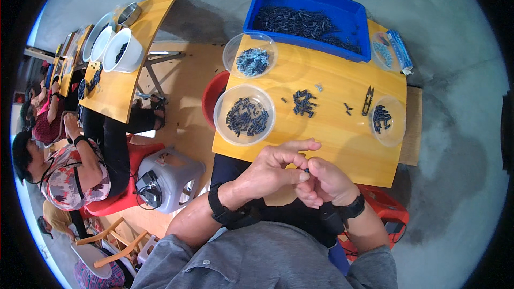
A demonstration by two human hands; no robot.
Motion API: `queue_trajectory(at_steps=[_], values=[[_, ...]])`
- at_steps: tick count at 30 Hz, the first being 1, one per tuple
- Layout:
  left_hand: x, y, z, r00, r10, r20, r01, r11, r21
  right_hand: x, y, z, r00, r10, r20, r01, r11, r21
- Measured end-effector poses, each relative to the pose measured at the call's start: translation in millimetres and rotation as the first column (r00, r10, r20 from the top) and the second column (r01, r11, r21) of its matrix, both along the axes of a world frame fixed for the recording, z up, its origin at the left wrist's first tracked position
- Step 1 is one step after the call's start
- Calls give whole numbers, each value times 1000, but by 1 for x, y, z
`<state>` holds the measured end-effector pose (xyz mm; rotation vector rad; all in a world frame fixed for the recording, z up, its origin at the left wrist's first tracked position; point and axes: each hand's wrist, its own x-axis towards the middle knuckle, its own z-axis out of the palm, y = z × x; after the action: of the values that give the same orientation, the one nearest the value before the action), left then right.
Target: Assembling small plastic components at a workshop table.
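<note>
My left hand (276, 165) and my right hand (327, 183) meet above the table's near edge. Between their pinched fingertips a small dark piece (307, 170) just shows; the fingers cover most of it. Beyond them lies a loose pile of short black cylindrical parts (304, 103). To its left a clear round tub (219, 111) holds many more of the same parts. On the right are a pair of black thread snips (368, 100), a few loose black parts (348, 109) and a clear shallow bowl (397, 128) with some black parts inside.
At the back of the yellow table (326, 144) sits a blue tray (348, 8) of black parts. A clear tub (228, 56) holds blue and black bits. A blue box (400, 53) stands at the far right. A red bucket (210, 99) is left. Co-workers sit at another table (120, 85).
</note>
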<state>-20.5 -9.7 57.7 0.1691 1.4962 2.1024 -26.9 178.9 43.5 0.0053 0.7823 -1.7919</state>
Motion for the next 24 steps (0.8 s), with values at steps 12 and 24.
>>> queue_trajectory(at_steps=[12,24], values=[[-5,-1,-14,982,-166,92,164,986,25,23,-3,-21,956,40,292,5,988,-153],[-14,3,-19,979,-189,72,190,982,-16,29,-7,-21,943,-113,314,176,968,-180]])
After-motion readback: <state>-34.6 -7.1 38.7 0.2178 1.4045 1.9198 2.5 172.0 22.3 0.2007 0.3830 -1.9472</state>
